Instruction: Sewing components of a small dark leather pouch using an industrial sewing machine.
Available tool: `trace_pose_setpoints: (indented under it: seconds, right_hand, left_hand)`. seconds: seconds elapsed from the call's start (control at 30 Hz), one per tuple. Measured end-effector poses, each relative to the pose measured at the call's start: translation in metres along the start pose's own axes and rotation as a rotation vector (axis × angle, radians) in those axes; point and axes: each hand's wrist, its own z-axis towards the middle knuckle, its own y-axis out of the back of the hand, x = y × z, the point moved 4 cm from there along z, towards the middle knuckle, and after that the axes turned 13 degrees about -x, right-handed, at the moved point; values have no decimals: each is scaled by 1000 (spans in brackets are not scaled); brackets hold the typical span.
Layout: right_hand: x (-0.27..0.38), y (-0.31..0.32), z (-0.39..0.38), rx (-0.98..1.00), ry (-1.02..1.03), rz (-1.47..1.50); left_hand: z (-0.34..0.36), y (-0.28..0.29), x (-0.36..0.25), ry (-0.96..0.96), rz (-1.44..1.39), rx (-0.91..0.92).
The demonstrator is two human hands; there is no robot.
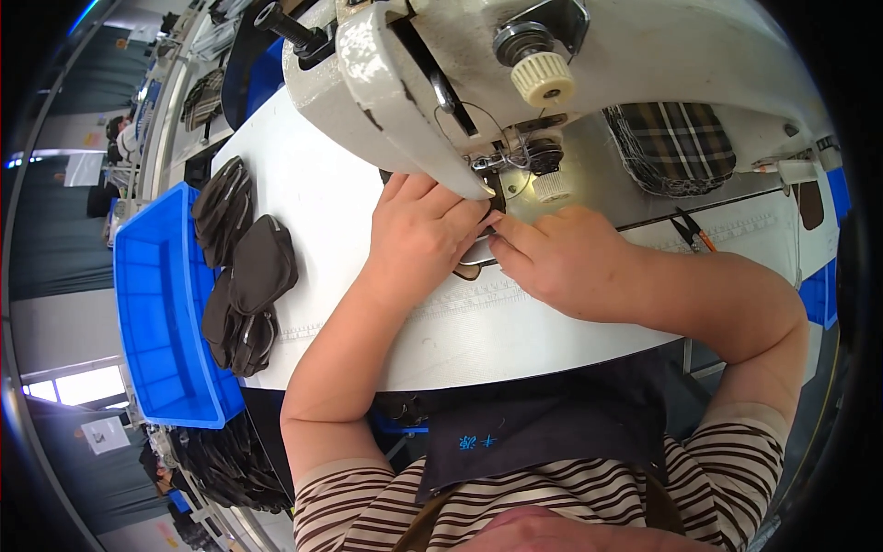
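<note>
A white sewing machine (395, 110) stands over the white table (460, 350). My left hand (418, 225) lies beside its needle, fingers bent and pressed onto a small dark fabric piece (467, 272), which is mostly hidden. My right hand (556, 258) pinches at the same piece just right of the needle, its thumb and forefinger close to my left fingertips. To the right are orange-handled scissors (702, 237) and a stack of plaid fabric pieces (671, 143).
Several dark zippered pouches (258, 267) lie on the left of the table beside a blue plastic bin (156, 304). Another blue bin (819, 294) is at the right edge. A co-worker (124, 138) sits at the far left, and dark items (221, 460) are piled lower left.
</note>
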Motion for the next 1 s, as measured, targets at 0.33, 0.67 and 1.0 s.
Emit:
trace_pose_setpoints:
  seconds: [0.33, 0.67, 1.0]
  right_hand:
    - [3, 5, 1, 66, 26, 1]
    - [4, 2, -1, 4, 36, 6]
    - [6, 4, 0, 2, 59, -20]
  left_hand:
    - [-1, 2, -4, -75, 11, 26]
    - [-4, 0, -5, 119, -70, 101]
    - [-1, 2, -5, 44, -63, 102]
